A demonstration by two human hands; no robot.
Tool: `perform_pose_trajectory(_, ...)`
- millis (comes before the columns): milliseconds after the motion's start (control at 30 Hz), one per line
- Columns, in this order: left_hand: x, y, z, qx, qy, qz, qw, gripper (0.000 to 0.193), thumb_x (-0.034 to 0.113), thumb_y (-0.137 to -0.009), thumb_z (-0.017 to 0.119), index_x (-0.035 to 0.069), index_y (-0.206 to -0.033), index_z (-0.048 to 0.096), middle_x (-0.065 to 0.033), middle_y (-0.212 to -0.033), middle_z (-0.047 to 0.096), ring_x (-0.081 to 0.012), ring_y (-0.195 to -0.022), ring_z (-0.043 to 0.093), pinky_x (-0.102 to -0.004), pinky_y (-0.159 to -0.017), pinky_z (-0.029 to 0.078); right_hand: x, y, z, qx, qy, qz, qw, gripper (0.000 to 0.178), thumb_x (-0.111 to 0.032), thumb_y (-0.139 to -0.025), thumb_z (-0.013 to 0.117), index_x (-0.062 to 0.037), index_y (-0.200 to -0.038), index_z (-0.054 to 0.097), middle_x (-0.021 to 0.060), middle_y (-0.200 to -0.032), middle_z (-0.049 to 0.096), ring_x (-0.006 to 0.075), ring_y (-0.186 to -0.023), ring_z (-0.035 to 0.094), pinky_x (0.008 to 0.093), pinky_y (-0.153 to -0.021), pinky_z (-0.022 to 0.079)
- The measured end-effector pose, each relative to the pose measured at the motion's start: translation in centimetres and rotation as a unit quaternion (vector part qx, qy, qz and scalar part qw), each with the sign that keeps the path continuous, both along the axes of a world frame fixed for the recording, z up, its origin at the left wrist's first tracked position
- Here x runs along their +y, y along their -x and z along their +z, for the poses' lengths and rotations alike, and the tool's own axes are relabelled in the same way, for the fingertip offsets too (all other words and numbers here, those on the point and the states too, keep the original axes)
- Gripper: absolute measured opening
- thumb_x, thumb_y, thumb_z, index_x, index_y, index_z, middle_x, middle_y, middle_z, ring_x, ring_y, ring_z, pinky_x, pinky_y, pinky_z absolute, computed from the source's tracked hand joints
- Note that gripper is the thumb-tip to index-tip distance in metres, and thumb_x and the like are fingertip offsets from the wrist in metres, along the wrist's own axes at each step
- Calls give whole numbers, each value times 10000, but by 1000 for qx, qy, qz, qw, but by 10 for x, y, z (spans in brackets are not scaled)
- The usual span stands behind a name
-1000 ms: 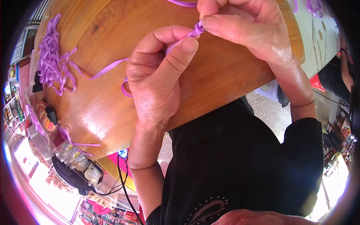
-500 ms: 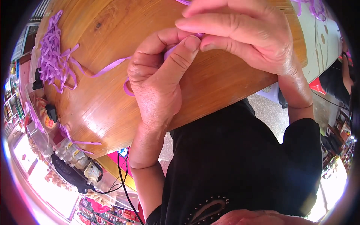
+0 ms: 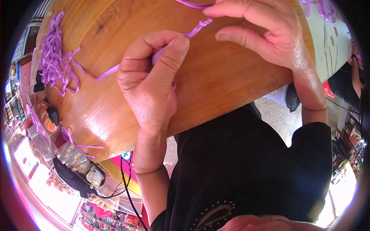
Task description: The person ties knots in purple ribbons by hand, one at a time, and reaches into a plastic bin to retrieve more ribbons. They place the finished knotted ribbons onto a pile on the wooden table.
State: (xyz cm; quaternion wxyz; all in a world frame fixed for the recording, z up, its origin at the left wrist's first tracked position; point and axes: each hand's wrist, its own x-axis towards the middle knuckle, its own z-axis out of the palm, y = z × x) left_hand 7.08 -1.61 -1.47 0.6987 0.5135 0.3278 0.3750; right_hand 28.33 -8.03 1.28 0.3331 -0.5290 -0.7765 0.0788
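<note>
Pinched between thumb and forefinger of my left hand (image 3: 154,73) is a purple ribbon (image 3: 198,27), its knotted end sticking out up and to the right. From the same hand the ribbon runs left across the table to a heaped purple bundle (image 3: 52,57). My right hand (image 3: 266,32) hovers to the right of the knot, thumb and fingers apart, with nothing between them. Another strip of purple ribbon (image 3: 194,5) lies at the far edge of the view, close to the right fingertips.
Both hands are over a wooden table (image 3: 216,88). Ribbon scraps (image 3: 83,145) hang at its left edge, near clear plastic bins (image 3: 79,159). More purple ribbon (image 3: 325,9) lies on a white surface at the right. A person's arm (image 3: 356,73) shows at the far right.
My right hand has let go of the ribbon and opened. My left hand has moved left and slightly down with the ribbon, so the knotted end now shows.
</note>
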Motion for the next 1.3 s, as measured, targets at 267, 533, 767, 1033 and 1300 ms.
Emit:
perform_pose_trajectory(267,-6,-4,5,-1,20,12,1000,116,-56,-822,683,5,-919,669,37,-765,598,-9,-663,468,-144,-595,368,-1,4,-1,65,-1,10,998,363,-206,-789,755,-59,-1106,656,76,-944,645,206,-841,591,325,-702,485)
perform_pose_trajectory(533,-8,-4,2,30,-30,4,999,108,-50,-820,690,5,-911,670,47,-762,591,-7,-676,474,-145,-617,389,14,11,-24,0,-263,73,962,110,-134,-800,735,-62,-879,710,71,-833,624,191,-739,564,302,-672,465)
perform_pose_trajectory(767,-7,1,6,68,-84,22,994,97,-42,-828,686,8,-910,673,51,-746,586,-4,-672,474,-149,-609,392,-1,17,3,17,-74,4,997,59,-74,-781,733,-48,-806,685,73,-800,622,200,-725,570,290,-659,460)
perform_pose_trajectory(1033,1,12,-2,135,-176,-64,973,209,22,-816,714,-24,-1005,640,-20,-801,611,-73,-686,538,-204,-611,442,-6,-14,-10,324,-27,-135,936,73,-50,-933,544,-27,-924,613,33,-873,589,123,-814,554,244,-751,426)
perform_pose_trajectory(1300,-3,58,14,156,-117,19,981,174,-21,-844,672,-23,-1016,643,-5,-807,596,-45,-714,523,-185,-622,421,4,-7,8,56,-96,-136,984,177,-103,-889,606,-32,-1051,612,94,-1022,593,177,-895,572,268,-780,447)
